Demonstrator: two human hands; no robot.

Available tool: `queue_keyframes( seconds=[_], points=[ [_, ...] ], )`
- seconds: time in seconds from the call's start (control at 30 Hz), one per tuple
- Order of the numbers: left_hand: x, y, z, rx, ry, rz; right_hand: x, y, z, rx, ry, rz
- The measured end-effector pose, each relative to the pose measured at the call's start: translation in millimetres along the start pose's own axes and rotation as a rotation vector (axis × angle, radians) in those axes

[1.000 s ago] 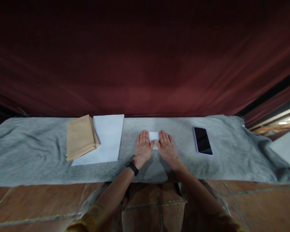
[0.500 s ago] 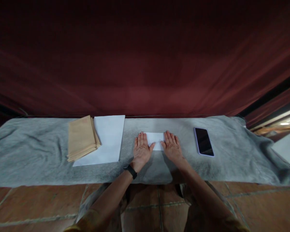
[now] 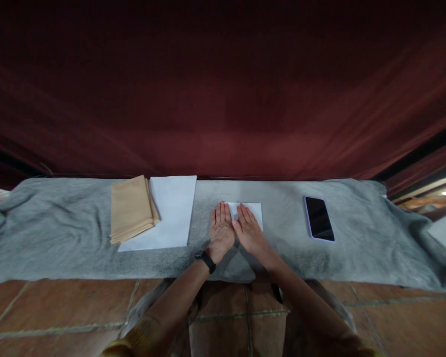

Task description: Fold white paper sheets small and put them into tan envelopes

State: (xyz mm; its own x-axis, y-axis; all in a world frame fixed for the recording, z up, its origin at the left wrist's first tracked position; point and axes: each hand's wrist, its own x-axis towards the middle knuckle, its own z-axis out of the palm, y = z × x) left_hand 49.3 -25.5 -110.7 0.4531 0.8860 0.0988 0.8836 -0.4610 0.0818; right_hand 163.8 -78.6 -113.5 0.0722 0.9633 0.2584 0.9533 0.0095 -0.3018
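A small white piece of paper (image 3: 257, 212), which looks folded, lies on the grey cloth in front of me. My left hand (image 3: 222, 229) rests flat over its left end, fingers stretched out. Close beside it, my right hand (image 3: 249, 231) lies flat across the middle of the paper, its fingers out and its thumb by the left palm. Part of the paper is hidden under both hands; its right end shows past my right hand. Neither hand grips anything.
Left of my hands lie white paper sheets (image 3: 176, 218), with a stack of brown envelopes (image 3: 132, 206) partly on top. A phone (image 3: 319, 219) in a pale purple case lies to the right. The grey cloth (image 3: 78, 258) covers the long narrow surface, and a dark red curtain (image 3: 223, 124) hangs behind it.
My right hand has slid left from the paper's right end to its middle, beside the left hand. The left hand stays at the left end. The whole view has shifted slightly.
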Motion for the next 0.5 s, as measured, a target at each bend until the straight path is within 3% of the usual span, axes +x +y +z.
queue_keyframes(
  seconds=[0.13,0.5],
  points=[
    [0,-1,-2.3,-0.014,-0.018,-0.002,-2,1,6,-0.037,0.006,0.056],
    [-6,-8,-9.4,-0.015,0.036,-0.006,-13,30,0,-0.16,0.104,0.062]
  ],
)
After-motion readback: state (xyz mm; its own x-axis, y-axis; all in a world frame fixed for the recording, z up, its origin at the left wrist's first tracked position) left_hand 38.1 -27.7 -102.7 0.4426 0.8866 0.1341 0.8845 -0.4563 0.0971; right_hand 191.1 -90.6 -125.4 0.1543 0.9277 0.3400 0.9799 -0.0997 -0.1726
